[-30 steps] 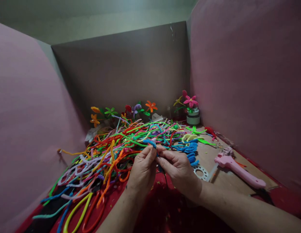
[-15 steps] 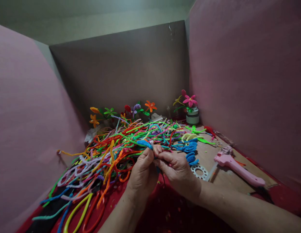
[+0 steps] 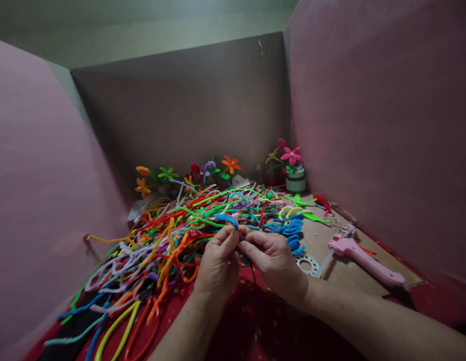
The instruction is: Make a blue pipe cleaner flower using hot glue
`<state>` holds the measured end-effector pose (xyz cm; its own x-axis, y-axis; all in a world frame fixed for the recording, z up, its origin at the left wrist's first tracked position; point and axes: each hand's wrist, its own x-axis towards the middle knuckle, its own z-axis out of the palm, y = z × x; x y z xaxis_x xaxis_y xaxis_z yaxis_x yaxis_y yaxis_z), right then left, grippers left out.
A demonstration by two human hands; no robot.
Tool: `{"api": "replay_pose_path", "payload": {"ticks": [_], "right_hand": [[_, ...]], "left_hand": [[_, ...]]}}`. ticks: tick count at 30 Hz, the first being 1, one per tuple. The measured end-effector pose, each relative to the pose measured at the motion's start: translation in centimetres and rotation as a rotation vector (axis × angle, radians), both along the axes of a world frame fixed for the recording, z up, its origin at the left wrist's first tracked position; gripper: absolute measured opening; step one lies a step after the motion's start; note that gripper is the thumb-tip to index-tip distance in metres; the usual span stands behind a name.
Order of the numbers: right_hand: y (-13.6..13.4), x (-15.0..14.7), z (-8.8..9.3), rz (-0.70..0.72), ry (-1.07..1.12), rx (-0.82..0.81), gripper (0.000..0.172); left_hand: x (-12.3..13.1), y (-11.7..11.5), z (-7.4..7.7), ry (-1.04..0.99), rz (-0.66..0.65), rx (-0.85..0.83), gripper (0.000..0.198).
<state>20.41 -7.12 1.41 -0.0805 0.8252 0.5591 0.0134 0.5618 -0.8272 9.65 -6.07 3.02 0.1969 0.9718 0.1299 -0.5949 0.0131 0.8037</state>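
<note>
Both hands meet in front of the pile of pipe cleaners (image 3: 173, 245). My left hand (image 3: 219, 258) is closed, pinching a blue pipe-cleaner petal (image 3: 226, 219) between thumb and forefinger. The petal sticks out above the fingertips toward the left, with small pale tips beside it. My right hand (image 3: 274, 260) pinches at the petal's base, its fingertips touching those of the left. What lies between the right fingertips is mostly hidden. A thin dark strand (image 3: 254, 275) hangs below the hands.
A pink glue gun (image 3: 368, 258) lies at right, beside a white disc with holes (image 3: 311, 264). Several blue petals (image 3: 287, 228) and green leaf pieces (image 3: 298, 200) lie nearby. Finished pipe-cleaner flowers (image 3: 231, 164) and a pale green container (image 3: 295, 181) stand at the back. Pink panels flank both sides.
The blue petal has turned slightly and looks narrower. My right fingers have shifted a little against its base. The whole view has moved slightly, with surroundings sliding left.
</note>
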Motion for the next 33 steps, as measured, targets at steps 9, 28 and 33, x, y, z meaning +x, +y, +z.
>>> {"api": "replay_pose_path", "payload": {"ticks": [9,28,33], "right_hand": [[0.2,0.2,0.2,-0.094,-0.106,0.036,0.025],[3.6,8.8,7.2,-0.086,-0.621,-0.187,0.013],[4.4,10.5,5.3,-0.219,-1.114,-0.069,0.017]], "left_hand": [[-0.3,0.2,-0.8,0.205,0.209,0.09,0.014],[-1.1,0.8,0.5,0.164,0.165,0.09,0.01],[-0.9,0.3,0.6,0.208,0.104,0.055,0.012]]}}
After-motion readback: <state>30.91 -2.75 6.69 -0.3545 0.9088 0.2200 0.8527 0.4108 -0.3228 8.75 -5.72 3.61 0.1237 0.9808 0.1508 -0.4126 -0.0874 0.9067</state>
